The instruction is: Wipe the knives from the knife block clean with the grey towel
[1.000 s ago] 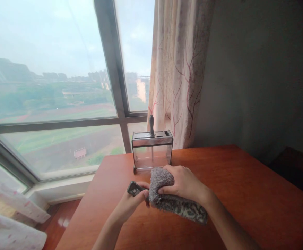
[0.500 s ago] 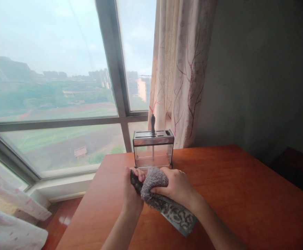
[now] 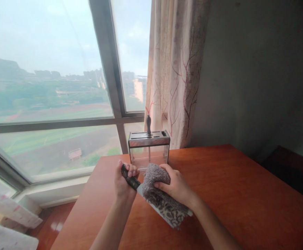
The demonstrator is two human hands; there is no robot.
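My left hand (image 3: 125,182) is closed round the dark handle of a kitchen knife (image 3: 139,189), whose wide blade slants down to the right. A grey-brown patterned cloth (image 3: 156,178) lies folded over the blade and hides most of it. My right hand (image 3: 176,184) grips this cloth, thumb on the near side, and presses it round the blade. Just beyond the hands stands a clear-sided knife block (image 3: 149,141) with a slotted metal top. One dark-handled rod (image 3: 148,125) sticks upright from it.
Both hands are above a reddish-brown wooden table (image 3: 214,180). Behind it are a large window (image 3: 50,86) and a patterned curtain (image 3: 177,76). A dark piece of furniture (image 3: 286,163) stands past the table's right edge.
The cloth has slid along the blade away from the handle, so a strip of bare metal now shows beside my left hand. The whole view has shifted slightly.
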